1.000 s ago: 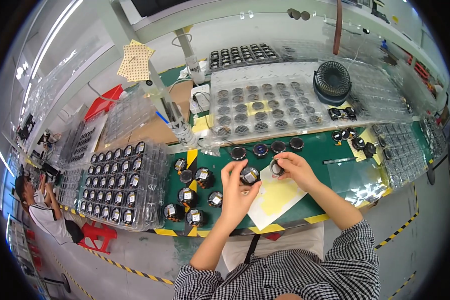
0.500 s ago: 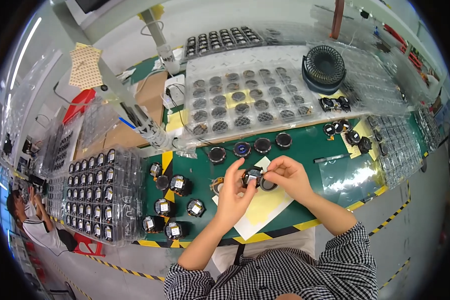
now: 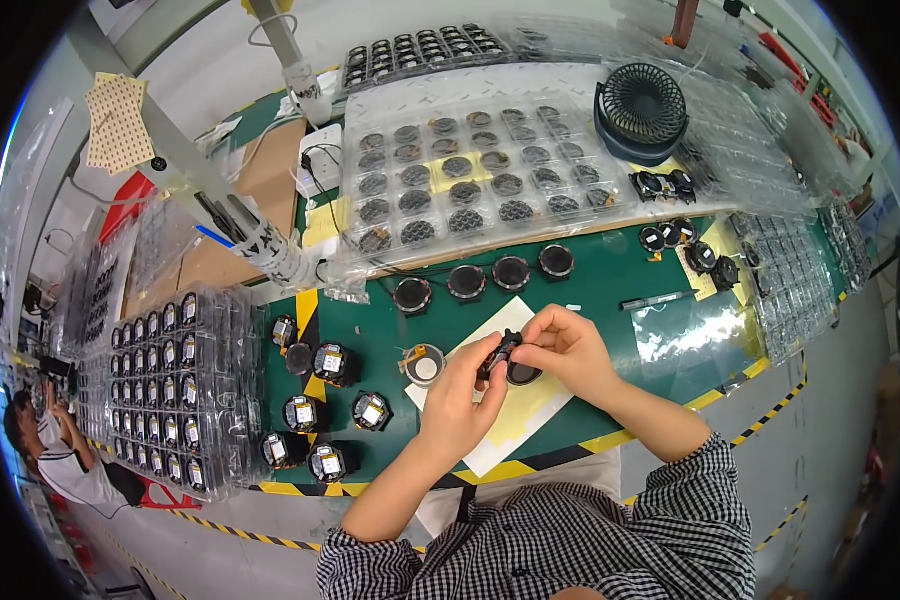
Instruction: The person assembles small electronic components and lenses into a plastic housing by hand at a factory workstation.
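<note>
My left hand [image 3: 454, 402] is closed around a round black watch module [image 3: 500, 354], tilted up on its edge. The thumb and fingers of my right hand [image 3: 570, 352] are pinched at the module's right edge. Just below those fingertips a dark round disc [image 3: 523, 374] shows; whether it is joined to the module I cannot tell. Under both hands lies a white sheet with a yellow pad [image 3: 518, 418]. Left of my left hand sits a round piece with an orange flex strip [image 3: 425, 366]. Several dark round units [image 3: 466, 283] stand in a row beyond my hands.
Several black modules with white labels [image 3: 331, 364] stand at the left, beside stacked clear trays [image 3: 210, 400]. A large clear tray of round parts [image 3: 460, 190] lies at the back, with a black fan [image 3: 642, 112] to its right. A black marker [image 3: 658, 300] rests at right.
The module in my hands has turned from label-side up to on edge. The lit blue screen in the row is now dark. The whole view has shifted slightly.
</note>
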Motion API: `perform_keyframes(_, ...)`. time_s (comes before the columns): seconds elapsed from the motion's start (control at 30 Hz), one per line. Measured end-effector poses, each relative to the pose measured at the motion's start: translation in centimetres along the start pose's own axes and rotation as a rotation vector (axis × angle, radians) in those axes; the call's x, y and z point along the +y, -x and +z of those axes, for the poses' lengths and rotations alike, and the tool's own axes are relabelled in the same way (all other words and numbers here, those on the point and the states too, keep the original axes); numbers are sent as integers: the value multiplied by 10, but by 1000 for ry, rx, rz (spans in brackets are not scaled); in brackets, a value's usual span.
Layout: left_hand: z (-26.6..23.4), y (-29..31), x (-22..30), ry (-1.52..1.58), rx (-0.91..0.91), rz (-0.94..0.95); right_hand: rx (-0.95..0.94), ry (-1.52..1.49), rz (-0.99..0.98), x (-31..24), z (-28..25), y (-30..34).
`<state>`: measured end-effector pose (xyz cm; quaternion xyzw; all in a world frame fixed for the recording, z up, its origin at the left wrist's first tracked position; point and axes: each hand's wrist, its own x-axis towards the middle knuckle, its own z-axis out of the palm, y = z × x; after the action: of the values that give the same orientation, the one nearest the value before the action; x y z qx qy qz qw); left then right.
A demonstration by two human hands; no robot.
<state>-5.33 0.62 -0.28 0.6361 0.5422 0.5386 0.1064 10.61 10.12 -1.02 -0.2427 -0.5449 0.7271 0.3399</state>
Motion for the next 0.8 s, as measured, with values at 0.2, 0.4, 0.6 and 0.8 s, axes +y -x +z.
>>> perform_keyframes(0.2, 0, -1, 0, -21, -32, 59, -19, -41, -2, 3, -3, -2)
perform_keyframes(0.4, 2, 0, -5, -78, -18, 162, -47, -13, 60, -5, 0, -3)
perform_keyframes(0.6, 1, -1, -3, -92, -28, 170, -82, 3, 66, -1, -5, -3)
perform_keyframes(0.8, 0, 0, -1, -113, -22, 166, -99, 16, 74, -3, -3, 0)
